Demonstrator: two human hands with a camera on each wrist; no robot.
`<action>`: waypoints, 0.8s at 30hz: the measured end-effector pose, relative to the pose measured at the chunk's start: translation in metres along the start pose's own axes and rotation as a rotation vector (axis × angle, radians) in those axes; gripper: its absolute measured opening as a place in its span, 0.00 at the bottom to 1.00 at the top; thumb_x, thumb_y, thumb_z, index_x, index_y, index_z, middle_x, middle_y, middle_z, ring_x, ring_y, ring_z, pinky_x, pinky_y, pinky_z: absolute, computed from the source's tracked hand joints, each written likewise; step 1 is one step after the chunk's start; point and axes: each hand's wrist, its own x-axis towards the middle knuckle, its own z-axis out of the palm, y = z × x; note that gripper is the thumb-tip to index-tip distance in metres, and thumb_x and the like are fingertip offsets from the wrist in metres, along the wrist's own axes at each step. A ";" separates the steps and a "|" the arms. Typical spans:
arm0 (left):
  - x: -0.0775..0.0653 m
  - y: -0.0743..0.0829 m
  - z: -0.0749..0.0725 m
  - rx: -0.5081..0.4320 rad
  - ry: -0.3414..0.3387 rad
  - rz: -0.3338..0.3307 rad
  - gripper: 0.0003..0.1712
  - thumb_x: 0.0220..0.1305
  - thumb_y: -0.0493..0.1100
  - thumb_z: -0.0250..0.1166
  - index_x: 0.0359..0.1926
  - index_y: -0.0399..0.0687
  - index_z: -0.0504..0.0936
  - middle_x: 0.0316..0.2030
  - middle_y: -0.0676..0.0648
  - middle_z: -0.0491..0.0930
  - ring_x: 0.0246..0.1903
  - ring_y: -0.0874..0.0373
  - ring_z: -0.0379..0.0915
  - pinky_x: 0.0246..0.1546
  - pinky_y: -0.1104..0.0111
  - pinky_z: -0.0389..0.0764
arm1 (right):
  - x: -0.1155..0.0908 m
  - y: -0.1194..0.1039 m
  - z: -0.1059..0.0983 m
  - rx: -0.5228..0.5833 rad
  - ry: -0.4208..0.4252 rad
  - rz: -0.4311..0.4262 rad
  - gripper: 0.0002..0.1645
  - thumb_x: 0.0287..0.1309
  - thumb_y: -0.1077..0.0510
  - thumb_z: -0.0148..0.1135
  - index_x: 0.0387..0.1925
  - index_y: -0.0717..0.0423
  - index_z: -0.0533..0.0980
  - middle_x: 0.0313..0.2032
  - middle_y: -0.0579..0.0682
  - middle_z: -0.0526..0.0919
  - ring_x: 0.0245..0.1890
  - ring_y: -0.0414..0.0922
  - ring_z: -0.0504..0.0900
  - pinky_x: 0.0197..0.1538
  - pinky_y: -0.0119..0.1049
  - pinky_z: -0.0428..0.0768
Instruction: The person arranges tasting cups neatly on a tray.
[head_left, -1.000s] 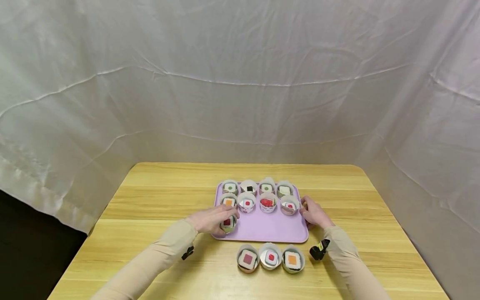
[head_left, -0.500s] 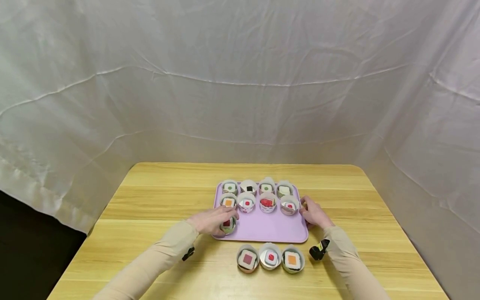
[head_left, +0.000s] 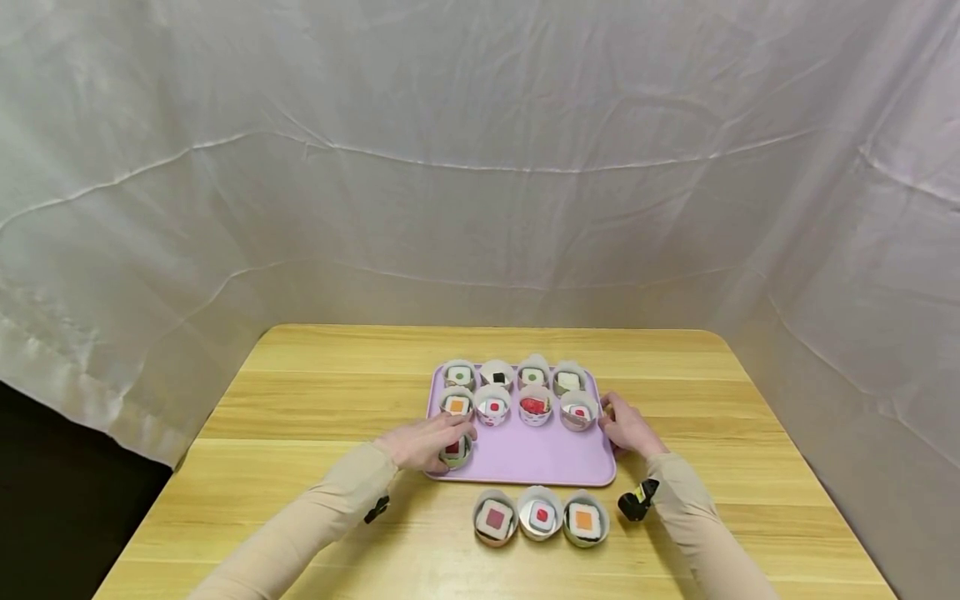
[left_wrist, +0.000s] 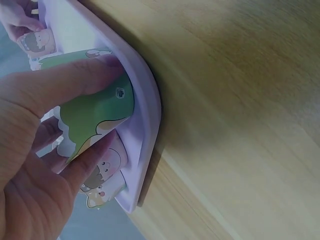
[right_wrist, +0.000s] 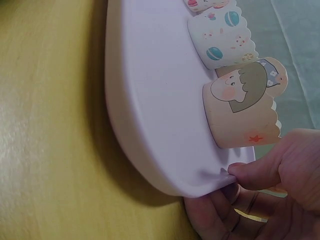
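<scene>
My left hand [head_left: 426, 442] holds a green paper baking cup [left_wrist: 95, 112] on the front left corner of the lilac tray [head_left: 540, 457]. In the left wrist view the thumb lies along one side of this cup and fingers curl round the other. A toy sushi piece [head_left: 454, 447] with a dark red centre sits inside. My right hand [head_left: 632, 430] grips the tray's right rim; in the right wrist view its thumb [right_wrist: 252, 172] presses over the edge, the fingers curled outside and below. Beside that thumb stands a peach paper cup [right_wrist: 240, 110].
Two rows of paper cups with toy sushi fill the tray's back half, including one with a red topping [head_left: 536, 406]. In front of the tray, three more filled cups, the middle one [head_left: 540, 515] with a red centre, stand on the wooden table [head_left: 322, 392]. Pale curtains [head_left: 480, 208] surround it.
The green cup and my left hand have shifted very slightly left, and the tray has edged slightly left too. My right hand keeps its grip on the rim.
</scene>
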 end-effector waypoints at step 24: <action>-0.004 0.000 0.002 -0.001 0.025 0.004 0.39 0.51 0.39 0.77 0.64 0.48 0.71 0.68 0.39 0.69 0.64 0.44 0.71 0.60 0.52 0.81 | -0.001 -0.001 0.000 0.000 0.001 -0.008 0.18 0.67 0.68 0.48 0.56 0.69 0.63 0.33 0.61 0.73 0.25 0.49 0.80 0.23 0.40 0.84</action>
